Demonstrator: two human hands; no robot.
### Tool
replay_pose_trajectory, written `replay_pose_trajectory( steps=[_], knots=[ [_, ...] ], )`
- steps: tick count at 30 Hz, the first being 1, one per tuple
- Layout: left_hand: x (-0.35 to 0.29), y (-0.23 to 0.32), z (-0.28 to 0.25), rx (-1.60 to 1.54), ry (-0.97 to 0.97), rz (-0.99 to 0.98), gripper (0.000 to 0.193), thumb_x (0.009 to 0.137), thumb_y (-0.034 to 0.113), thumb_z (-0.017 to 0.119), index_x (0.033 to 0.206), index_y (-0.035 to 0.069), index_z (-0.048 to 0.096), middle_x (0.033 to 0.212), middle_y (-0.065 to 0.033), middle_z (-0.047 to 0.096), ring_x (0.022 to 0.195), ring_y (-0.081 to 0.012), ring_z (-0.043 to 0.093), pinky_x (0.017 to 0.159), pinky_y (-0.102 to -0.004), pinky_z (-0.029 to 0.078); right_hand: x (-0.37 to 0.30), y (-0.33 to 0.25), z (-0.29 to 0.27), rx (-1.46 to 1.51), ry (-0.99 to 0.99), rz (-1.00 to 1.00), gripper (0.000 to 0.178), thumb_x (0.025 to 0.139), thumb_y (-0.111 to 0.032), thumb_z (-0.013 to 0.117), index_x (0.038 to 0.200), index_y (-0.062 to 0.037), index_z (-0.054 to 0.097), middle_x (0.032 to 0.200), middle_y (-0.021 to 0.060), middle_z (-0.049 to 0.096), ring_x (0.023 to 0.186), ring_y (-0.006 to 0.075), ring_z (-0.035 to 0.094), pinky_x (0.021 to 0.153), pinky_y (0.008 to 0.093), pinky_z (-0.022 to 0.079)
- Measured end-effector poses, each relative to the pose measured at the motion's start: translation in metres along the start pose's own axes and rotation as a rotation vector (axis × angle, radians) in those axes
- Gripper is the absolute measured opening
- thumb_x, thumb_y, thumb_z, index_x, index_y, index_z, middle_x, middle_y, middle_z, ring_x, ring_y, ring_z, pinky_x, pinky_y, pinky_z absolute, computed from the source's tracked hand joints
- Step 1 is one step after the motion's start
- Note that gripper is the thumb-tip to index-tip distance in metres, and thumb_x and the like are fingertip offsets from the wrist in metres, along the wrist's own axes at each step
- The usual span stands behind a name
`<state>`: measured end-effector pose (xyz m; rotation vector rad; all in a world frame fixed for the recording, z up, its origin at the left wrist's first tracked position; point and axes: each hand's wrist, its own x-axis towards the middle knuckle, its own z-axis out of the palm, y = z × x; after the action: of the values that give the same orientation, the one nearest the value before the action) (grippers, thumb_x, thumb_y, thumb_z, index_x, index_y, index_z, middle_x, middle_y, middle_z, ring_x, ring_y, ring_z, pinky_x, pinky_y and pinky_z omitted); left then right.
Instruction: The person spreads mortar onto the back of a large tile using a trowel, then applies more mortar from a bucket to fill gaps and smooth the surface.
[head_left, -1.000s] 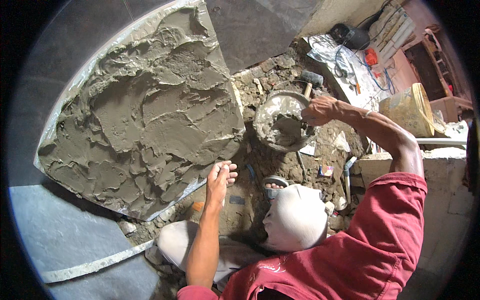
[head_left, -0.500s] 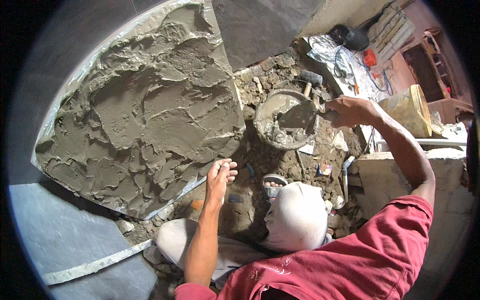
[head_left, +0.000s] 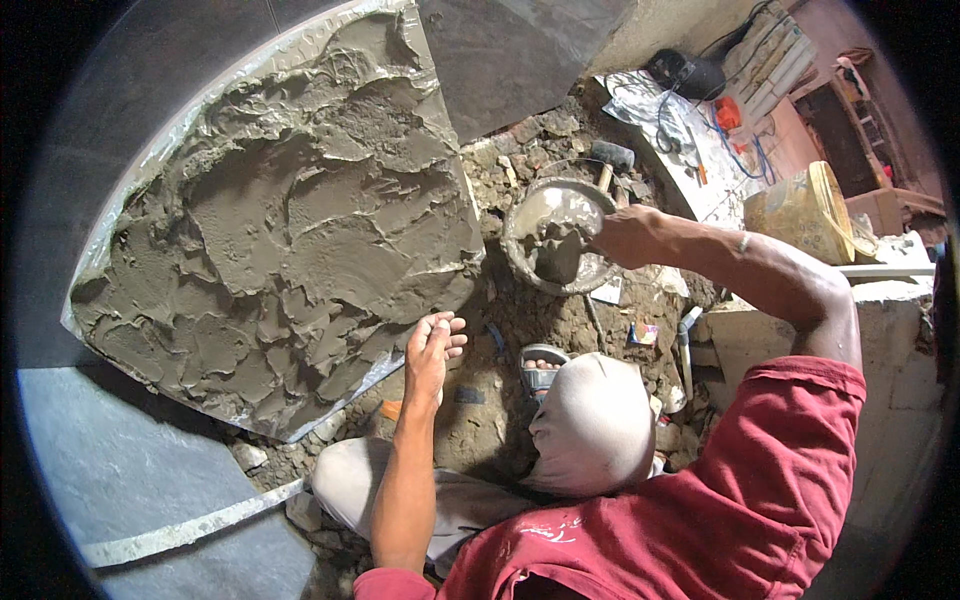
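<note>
My right hand is closed on the handle of a trowel, over the right rim of a round bucket. The trowel's blade is down in the bucket, smeared with wet grey mortar. Most of the handle is hidden by my fingers. Just off the lower right edge of a big tile spread thickly with mortar, my left hand hovers with nothing in it, its fingers loosely bent and apart.
A mallet lies behind the bucket among rubble. To the right stand a dirty yellowish bucket and a concrete ledge. Dark grey tiles border the coated one. My sandalled foot rests on the soil.
My right hand has moved left and slightly down over the bucket, turning the trowel blade from lying across the mortar to pointing down into it. My left hand has barely shifted.
</note>
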<state>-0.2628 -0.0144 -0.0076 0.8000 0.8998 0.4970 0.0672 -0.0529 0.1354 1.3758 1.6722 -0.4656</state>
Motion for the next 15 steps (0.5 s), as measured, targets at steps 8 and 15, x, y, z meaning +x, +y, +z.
replay_pose_trajectory(
  steps=[8, 15],
  knots=[
    [-0.001, 0.001, 0.004, -0.001, -0.025, -0.017, 0.026, 0.095, 0.02, 0.047, 0.113, 0.003, 0.052, 0.101, -0.0077, 0.063, 0.078, -0.0102, 0.058, 0.069, -0.0235, 0.046, -0.082, 0.058, 0.049, 0.256, 0.25, -0.047, 0.021, 0.077, -0.016, 0.06, 0.094, -0.0029, 0.058, 0.078, 0.0136, 0.064, 0.075, 0.0306, 0.064, 0.066, 0.0395, 0.052],
    [0.005, -0.008, 0.003, 0.036, -0.042, -0.02, 0.027, 0.096, 0.021, 0.047, 0.115, 0.003, 0.051, 0.103, -0.0079, 0.062, 0.082, -0.0112, 0.059, 0.072, -0.0245, 0.047, -0.1, 0.048, 0.023, 0.203, 0.503, 0.023, 0.018, 0.085, -0.016, 0.051, 0.098, -0.0076, 0.058, 0.087, 0.0123, 0.059, 0.081, 0.0282, 0.061, 0.068, 0.0404, 0.049]
  ],
)
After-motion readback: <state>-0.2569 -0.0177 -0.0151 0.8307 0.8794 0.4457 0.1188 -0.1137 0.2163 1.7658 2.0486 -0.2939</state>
